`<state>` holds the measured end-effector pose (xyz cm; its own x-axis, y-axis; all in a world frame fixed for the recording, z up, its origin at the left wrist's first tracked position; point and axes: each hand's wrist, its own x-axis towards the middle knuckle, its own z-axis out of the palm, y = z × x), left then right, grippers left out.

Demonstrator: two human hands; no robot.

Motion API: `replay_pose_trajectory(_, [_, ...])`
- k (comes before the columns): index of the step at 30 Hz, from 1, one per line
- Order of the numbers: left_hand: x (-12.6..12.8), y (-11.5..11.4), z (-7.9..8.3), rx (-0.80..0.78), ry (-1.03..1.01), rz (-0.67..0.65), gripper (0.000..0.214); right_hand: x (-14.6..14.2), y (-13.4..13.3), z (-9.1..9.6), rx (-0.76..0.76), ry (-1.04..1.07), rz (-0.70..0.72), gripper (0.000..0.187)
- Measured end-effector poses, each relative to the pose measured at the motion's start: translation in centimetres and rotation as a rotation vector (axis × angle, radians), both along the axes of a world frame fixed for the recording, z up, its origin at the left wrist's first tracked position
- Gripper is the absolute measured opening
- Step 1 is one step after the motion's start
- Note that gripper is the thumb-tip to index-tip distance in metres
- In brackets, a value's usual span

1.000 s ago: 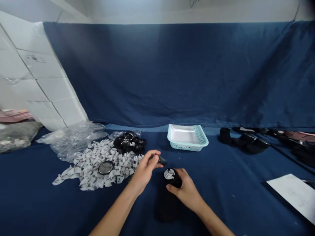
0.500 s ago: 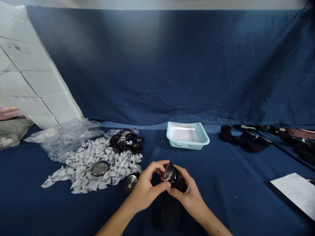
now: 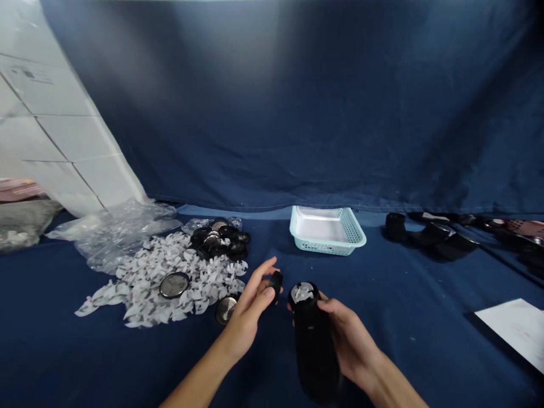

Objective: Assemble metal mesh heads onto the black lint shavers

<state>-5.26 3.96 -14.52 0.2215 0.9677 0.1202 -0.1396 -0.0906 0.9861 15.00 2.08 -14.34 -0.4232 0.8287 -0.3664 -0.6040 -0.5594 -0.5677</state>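
Observation:
My right hand is wrapped around the black body of a fabric shaver, held with its round top tilted towards me. White blade-like plastic shows in that uncovered top. To its left, my left hand pinches a black shaver head cap between thumb and fingers, seen nearly edge-on and apart from the body. Beside my left wrist lies another cap with a perforated metal face. A larger round metal-faced disc rests on a heap of white plastic pieces.
Behind the heap are several black caps and crumpled clear plastic bags. A light-blue basket stands further back, before a dark blue cloth. At right are black parts and a white sheet.
The cap with the perforated metal face has come off the shaver body. My left hand has moved it left, and my right hand has turned the body more upright, exposing the white plastic.

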Motion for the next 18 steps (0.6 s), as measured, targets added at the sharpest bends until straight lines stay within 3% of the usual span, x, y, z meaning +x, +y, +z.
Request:
replay_pose_trajectory(5, [0.1,-0.5,0.6,0.130,0.192,0.080,0.042,0.3,0.6,-1.0,-0.031,0.083,-0.018,0.036])
replay_pose_trajectory(9, [0.2,-1.0,0.9,0.400,0.430,0.187,0.042,0.3,0.6,-1.7,0.143,0.156,0.079,0.042])
replay_pose_trajectory(12, [0.3,-1.5,0.7,0.598,0.469,0.263,0.037,0.2,0.4,-1.6,0.170,0.184,0.085,0.045])
replay_pose_trajectory(14, [0.4,-2.0,0.7,0.721,0.428,0.229,0.035,0.0,0.1,-1.5,0.157,0.213,0.046,0.043])
replay_pose_trajectory(18, [0.5,-2.8,1.5,0.843,0.392,-0.031,0.051,-0.7,-0.6,-1.4,0.181,0.274,0.001,0.051])
